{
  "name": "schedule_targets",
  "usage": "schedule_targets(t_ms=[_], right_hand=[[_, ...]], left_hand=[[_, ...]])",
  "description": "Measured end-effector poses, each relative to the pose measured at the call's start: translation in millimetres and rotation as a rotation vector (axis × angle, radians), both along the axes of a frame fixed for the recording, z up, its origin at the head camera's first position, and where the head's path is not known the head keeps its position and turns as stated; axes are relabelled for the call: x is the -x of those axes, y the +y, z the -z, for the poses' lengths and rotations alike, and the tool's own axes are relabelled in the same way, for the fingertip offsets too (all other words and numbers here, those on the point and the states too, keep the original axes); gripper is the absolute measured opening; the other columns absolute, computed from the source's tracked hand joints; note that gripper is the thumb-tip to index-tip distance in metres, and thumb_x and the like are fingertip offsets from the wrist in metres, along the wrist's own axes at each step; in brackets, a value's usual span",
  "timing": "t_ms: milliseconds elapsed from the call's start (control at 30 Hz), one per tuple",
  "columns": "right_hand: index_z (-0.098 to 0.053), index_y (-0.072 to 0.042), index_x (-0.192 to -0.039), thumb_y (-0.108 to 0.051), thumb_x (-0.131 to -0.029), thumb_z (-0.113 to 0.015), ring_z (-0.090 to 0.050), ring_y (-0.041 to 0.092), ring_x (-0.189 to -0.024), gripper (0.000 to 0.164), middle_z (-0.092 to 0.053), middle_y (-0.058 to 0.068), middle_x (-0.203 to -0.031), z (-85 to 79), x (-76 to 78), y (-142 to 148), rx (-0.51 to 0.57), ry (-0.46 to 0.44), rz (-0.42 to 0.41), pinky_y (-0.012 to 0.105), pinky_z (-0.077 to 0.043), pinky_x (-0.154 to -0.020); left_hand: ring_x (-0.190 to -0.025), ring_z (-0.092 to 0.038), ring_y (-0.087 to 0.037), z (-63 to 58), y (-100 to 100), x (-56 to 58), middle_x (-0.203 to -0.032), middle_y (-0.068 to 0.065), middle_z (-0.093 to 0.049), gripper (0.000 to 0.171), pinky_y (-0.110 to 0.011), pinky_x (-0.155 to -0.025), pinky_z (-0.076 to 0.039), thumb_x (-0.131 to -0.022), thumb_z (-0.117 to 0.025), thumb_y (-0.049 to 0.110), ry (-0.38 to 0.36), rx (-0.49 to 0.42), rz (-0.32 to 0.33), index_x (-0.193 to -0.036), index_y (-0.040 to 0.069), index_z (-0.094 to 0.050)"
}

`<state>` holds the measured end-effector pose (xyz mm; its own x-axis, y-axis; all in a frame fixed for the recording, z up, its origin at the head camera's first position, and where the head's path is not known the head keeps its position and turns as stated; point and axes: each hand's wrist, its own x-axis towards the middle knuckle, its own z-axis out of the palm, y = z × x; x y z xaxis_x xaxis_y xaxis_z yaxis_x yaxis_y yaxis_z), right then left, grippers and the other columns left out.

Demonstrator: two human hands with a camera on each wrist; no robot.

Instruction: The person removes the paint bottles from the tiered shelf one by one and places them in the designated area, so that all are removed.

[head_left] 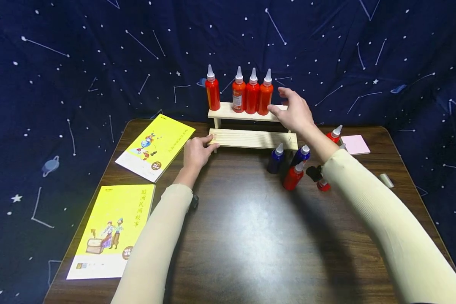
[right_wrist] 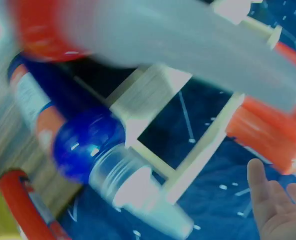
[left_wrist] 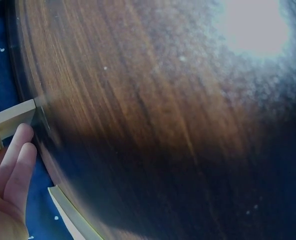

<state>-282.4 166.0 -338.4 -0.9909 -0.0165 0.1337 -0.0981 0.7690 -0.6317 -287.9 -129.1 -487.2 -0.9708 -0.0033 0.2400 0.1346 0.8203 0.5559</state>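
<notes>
A two-tier wooden display stand (head_left: 251, 138) stands at the back of the table. My left hand (head_left: 197, 153) holds the left end of its lower shelf, thumb at the front edge; in the left wrist view two fairly straight fingers (left_wrist: 19, 172) lie by the stand's end. Several red and orange bottles with white nozzle caps stand on the top shelf. My right hand (head_left: 294, 112) is just right of the rightmost orange bottle (head_left: 265, 99), thumb and fingers spread with nothing between them. In the right wrist view its fingers (right_wrist: 257, 180) are apart from the orange bottles (right_wrist: 262, 132).
Two blue bottles, one dark blue (head_left: 275, 161), and a red bottle (head_left: 293, 177) stand before the stand's right end. Another red bottle (head_left: 334, 133) is near a pink notepad (head_left: 355, 145). A small cylinder (head_left: 386, 180) lies right. Two yellow books (head_left: 156, 145) lie left.
</notes>
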Motion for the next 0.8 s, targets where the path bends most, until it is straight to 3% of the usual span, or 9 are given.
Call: schedule_targets(t_ms=[133,300,500,800], right_hand=[[-0.03,-0.01,-0.15,-0.035,-0.091,-0.062,-0.052,0.03,-0.124,0.072,-0.044,0.01,-0.147,4.1,26.8,-9,0.047,-0.068,0.025,0.04,-0.041,-0.103],[-0.027,-0.016,-0.152,-0.037,-0.092,-0.061,-0.048,0.028,-0.129,0.072,-0.043,0.008,-0.148,9.6,42.5,-18,-0.003,-0.079,0.061,0.04,-0.036,-0.106],[-0.039,-0.023,-0.147,-0.036,-0.093,-0.059,-0.048,0.026,-0.128,0.059,-0.051,0.006,-0.141,12.8,46.0,-25,-0.004,-0.074,0.121,0.04,-0.037,-0.104],[-0.048,-0.023,-0.14,-0.034,-0.093,-0.061,-0.055,0.022,-0.119,0.05,-0.062,0.001,-0.128,4.6,43.4,-20,0.048,-0.083,0.185,0.039,-0.042,-0.097]], left_hand=[[-0.089,-0.066,-0.03,0.2,0,0.0,-0.118,0.0,-0.066,0.049,-0.035,-0.058,-0.046,-0.077,-0.077,0.043,-0.006,-0.005,0.001,-0.12,0.021,-0.067],[-0.086,-0.065,-0.031,-0.2,1,-0.2,-0.116,-0.001,-0.067,0.049,-0.035,-0.058,-0.045,-0.078,-0.077,0.044,-0.028,0.016,-0.002,-0.121,0.023,-0.066],[-0.092,-0.065,-0.031,-1.2,1,-1.5,-0.116,-0.001,-0.067,0.05,-0.034,-0.061,-0.047,-0.077,-0.077,0.044,-0.02,0.012,0.003,-0.121,0.021,-0.067],[-0.092,-0.065,-0.031,-2.6,0,-0.5,-0.117,-0.001,-0.067,0.05,-0.034,-0.061,-0.047,-0.077,-0.076,0.045,-0.022,0.013,0.003,-0.121,0.022,-0.067]])
